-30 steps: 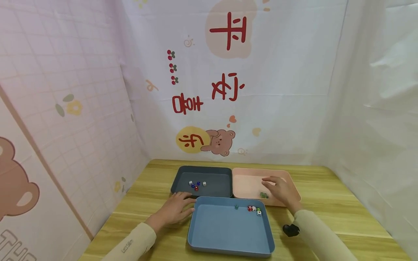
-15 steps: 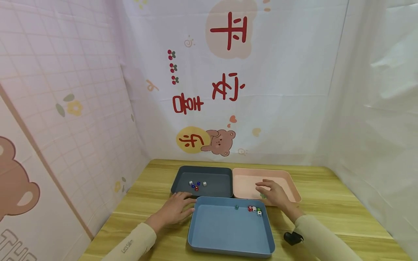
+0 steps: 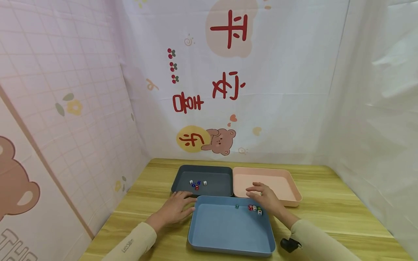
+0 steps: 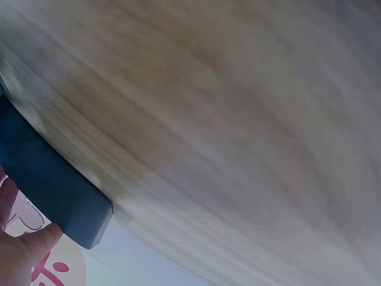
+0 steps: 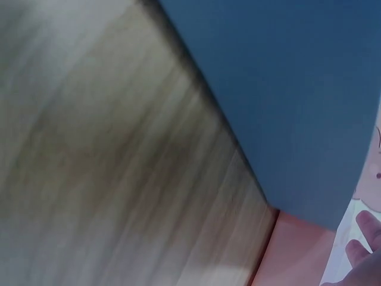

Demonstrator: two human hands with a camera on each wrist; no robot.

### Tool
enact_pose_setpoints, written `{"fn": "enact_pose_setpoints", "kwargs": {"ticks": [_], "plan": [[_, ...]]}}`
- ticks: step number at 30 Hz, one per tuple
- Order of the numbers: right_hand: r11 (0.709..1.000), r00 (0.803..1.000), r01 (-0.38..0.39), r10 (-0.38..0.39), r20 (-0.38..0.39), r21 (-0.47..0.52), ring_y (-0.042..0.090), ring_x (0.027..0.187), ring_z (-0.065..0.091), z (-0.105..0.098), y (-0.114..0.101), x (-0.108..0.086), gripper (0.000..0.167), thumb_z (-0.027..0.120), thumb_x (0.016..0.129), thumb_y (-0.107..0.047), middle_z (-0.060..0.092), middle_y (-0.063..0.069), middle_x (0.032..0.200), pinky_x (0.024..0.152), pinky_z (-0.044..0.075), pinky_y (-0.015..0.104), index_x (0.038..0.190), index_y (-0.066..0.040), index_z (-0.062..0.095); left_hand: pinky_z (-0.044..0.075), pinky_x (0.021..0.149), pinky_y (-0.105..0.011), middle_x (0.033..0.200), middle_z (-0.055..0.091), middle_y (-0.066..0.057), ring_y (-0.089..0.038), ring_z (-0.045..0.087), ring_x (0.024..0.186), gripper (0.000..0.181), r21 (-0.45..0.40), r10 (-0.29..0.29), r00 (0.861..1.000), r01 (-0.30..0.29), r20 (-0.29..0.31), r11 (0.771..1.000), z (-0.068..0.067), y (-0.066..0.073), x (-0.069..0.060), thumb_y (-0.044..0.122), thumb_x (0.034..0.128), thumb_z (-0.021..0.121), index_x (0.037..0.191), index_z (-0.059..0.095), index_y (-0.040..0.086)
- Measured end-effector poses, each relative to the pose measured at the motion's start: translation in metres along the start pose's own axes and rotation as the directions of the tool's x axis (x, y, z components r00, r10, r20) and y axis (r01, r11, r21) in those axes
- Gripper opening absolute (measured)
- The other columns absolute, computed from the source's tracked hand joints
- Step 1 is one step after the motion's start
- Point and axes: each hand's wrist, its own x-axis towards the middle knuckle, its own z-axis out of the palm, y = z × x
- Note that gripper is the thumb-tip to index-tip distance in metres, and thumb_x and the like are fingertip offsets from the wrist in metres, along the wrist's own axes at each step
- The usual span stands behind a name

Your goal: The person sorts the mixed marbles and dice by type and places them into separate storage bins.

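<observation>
My right hand hovers over the seam between the pink tray and the light blue tray, its fingers loosely bent with nothing visible in them. Below it, in the blue tray's far right corner, lie a red die, white dice and a partly covered green die; a dark green die sits apart to their left. The hand hides the green dice in the pink tray. My left hand rests, fingers spread, beside the blue tray's left edge, its fingertips at the dark tray's front wall.
The dark grey tray stands at the back left, holding white, blue and red dice. All three trays sit on a wood-grain table. A printed white curtain hangs behind it. A black object hangs at the right sleeve.
My right hand has moved left and nearer, from above the pink tray to the blue tray's far right edge. The left hand and the trays have stayed put.
</observation>
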Motion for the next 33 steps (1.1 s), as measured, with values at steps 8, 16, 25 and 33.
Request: {"fn": "enact_pose_setpoints", "kwargs": {"ticks": [8, 16, 25, 33], "plan": [[0.998, 0.999, 0.039, -0.040, -0.012, -0.057, 0.049, 0.137, 0.035, 0.008, -0.002, -0.003, 0.020, 0.074, 0.091, -0.023, 0.053, 0.027, 0.138, 0.107, 0.024, 0.069, 0.106, -0.011, 0.078, 0.033, 0.103, -0.067, 0.136, 0.055, -0.014, -0.034, 0.050, 0.124, 0.039, -0.014, 0.002, 1.000, -0.002, 0.003, 1.000, -0.003, 0.003, 0.001, 0.037, 0.1008, 0.057, 0.133, 0.065, 0.017], [0.986, 0.998, 0.057, -0.056, 0.014, -0.159, 0.050, 0.137, 0.035, 0.016, -0.006, -0.004, 0.013, 0.078, 0.087, -0.024, 0.056, 0.025, 0.135, 0.104, 0.004, 0.078, 0.098, -0.017, 0.081, 0.034, 0.102, -0.068, 0.135, 0.055, -0.014, -0.034, 0.051, 0.124, 0.038, -0.007, 0.004, 1.000, -0.004, -0.002, 1.000, -0.004, 0.003, 0.000, 0.037, 0.1009, 0.057, 0.133, 0.065, 0.017], [0.951, 0.991, 0.131, -0.128, 0.031, -0.278, 0.053, 0.132, 0.040, 0.027, -0.006, -0.007, 0.009, 0.080, 0.083, -0.028, 0.060, 0.023, 0.131, 0.099, 0.009, 0.083, 0.092, -0.025, 0.081, 0.033, 0.102, -0.069, 0.136, 0.054, -0.015, -0.035, 0.050, 0.125, 0.038, -0.013, -0.001, 1.000, 0.001, -0.001, 1.000, -0.004, 0.003, 0.000, 0.036, 0.1015, 0.057, 0.132, 0.065, 0.015], [0.915, 0.989, 0.141, -0.117, 0.086, -0.378, 0.051, 0.134, 0.039, 0.034, -0.008, -0.006, 0.009, 0.081, 0.082, -0.028, 0.061, 0.020, 0.131, 0.100, 0.009, 0.082, 0.090, -0.026, 0.081, 0.033, 0.102, -0.068, 0.136, 0.054, -0.012, -0.034, 0.050, 0.125, 0.039, -0.001, -0.004, 1.000, 0.004, -0.002, 1.000, -0.002, 0.002, 0.000, 0.038, 0.1015, 0.056, 0.133, 0.064, 0.018]]}}
